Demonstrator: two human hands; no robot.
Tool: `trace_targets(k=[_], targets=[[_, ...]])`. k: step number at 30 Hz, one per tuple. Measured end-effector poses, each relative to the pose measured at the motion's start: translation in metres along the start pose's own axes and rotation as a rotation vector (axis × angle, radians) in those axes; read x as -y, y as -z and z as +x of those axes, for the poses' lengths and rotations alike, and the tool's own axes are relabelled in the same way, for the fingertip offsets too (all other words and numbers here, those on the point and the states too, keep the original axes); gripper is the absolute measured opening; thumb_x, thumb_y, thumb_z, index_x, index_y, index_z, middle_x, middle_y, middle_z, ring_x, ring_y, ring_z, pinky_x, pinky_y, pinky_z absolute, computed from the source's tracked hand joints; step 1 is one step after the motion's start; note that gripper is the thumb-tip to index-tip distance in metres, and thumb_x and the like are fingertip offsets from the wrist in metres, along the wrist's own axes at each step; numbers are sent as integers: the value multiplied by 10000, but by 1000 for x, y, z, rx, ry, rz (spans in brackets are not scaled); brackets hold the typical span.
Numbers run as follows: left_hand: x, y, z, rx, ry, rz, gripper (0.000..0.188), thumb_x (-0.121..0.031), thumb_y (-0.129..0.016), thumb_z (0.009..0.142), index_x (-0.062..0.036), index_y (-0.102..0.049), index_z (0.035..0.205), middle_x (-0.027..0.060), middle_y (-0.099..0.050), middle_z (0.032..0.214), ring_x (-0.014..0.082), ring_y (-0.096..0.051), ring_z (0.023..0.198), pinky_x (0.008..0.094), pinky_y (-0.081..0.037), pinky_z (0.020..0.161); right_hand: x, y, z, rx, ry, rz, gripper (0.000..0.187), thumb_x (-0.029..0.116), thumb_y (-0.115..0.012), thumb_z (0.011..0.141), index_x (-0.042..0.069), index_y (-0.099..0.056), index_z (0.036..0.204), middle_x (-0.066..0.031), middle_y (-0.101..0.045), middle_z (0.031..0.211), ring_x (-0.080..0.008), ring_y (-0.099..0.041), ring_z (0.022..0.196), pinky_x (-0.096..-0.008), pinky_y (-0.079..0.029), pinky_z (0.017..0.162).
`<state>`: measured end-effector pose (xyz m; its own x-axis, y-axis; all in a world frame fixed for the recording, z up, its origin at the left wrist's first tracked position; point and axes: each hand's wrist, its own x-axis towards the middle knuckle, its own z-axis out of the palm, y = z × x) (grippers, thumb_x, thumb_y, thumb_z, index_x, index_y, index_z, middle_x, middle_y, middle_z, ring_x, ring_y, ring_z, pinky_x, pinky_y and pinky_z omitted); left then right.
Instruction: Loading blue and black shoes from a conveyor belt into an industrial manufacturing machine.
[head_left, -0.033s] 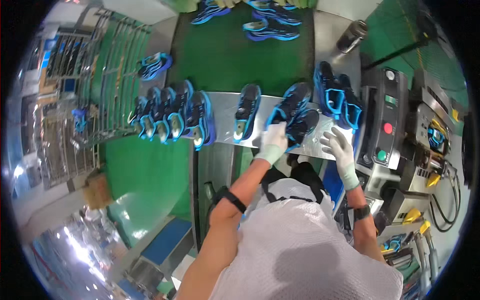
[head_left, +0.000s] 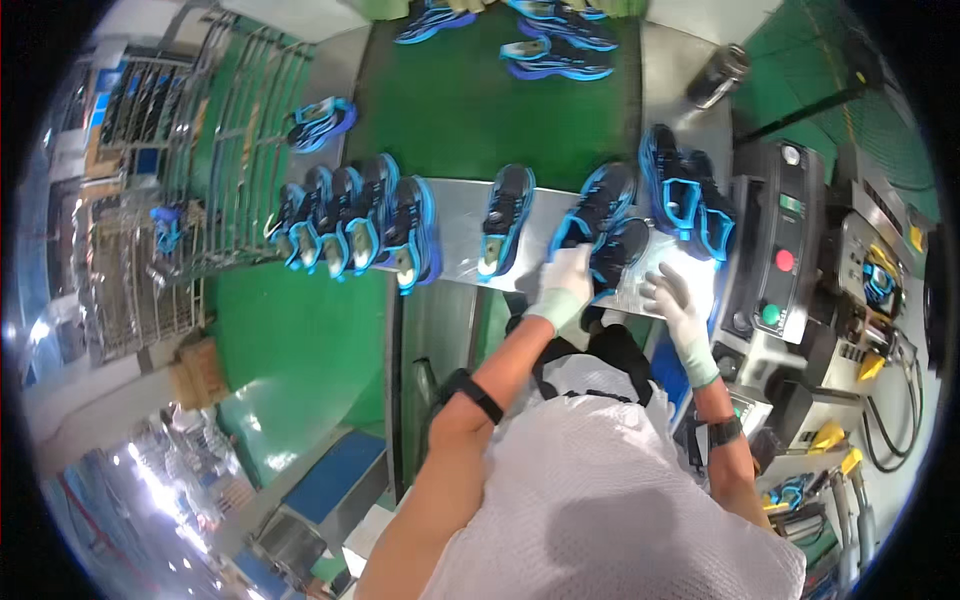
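My left hand [head_left: 566,283], in a white glove, is closed at the heel end of a black and blue shoe [head_left: 604,200]; its fingertips are partly hidden. Against that one lies a second dark shoe [head_left: 622,246], close to my left hand. My right hand [head_left: 680,308], also gloved, hovers over the metal ledge [head_left: 462,235] with its fingers apart and nothing in them. Beyond it a pair of blue-rimmed shoes [head_left: 680,195] stands at the right. One shoe with a pale insert in its heel [head_left: 506,222] sits alone, left of my left hand.
Several similar shoes [head_left: 360,215] form a row at the ledge's left. Behind runs a green belt [head_left: 480,125], with more shoes near another person's gloved hands at the far end. A dark bottle [head_left: 718,78] and a control box with buttons [head_left: 782,240] are on the right.
The whole view has shifted slightly, so the scene sits a little farther right. Both hands keep nearly the same pose.
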<state>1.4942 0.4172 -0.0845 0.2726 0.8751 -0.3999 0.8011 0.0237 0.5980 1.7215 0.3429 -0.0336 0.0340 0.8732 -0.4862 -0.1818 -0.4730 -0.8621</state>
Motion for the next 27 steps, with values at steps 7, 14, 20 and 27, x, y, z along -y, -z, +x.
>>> trace_targets(k=[7, 14, 20, 27], targets=[[33, 18, -65, -284, -387, -293, 393, -84, -568, 946, -13, -547, 1332, 212, -564, 1350, 376, -516, 1290, 430, -431, 1090, -43, -100, 12, 135, 310, -836, 673, 187, -678, 901, 15, -380, 1480, -215, -438, 1509, -368, -537, 1301, -400, -461, 1056], [185, 108, -164, -426, -62, -253, 347, -153, -556, 973, -22, -583, 1293, 193, -622, 1255, 362, -580, 1195, 421, -456, 1043, -77, -120, 53, -58, 279, -1342, 594, 167, -664, 891, 33, -424, 1418, -220, -549, 1361, -395, -637, 1105, -464, -531, 916], [258, 146, -200, -511, 127, -444, 367, -186, -574, 992, -7, -601, 1311, 158, -653, 1287, 265, -625, 1190, 372, -471, 1049, -29, -128, 60, -126, 453, -1262, 423, 308, -666, 903, 29, -619, 1218, -221, -681, 1074, -404, -666, 987, -472, -531, 860], [224, 175, -128, -369, -42, -649, 344, -135, -575, 1002, 26, -586, 1305, 137, -656, 1259, 213, -639, 1125, 336, -497, 993, 110, -167, -29, -6, 135, -1011, 499, 314, -656, 889, -15, -611, 1262, -224, -720, 923, -323, -725, 820, -402, -565, 766]])
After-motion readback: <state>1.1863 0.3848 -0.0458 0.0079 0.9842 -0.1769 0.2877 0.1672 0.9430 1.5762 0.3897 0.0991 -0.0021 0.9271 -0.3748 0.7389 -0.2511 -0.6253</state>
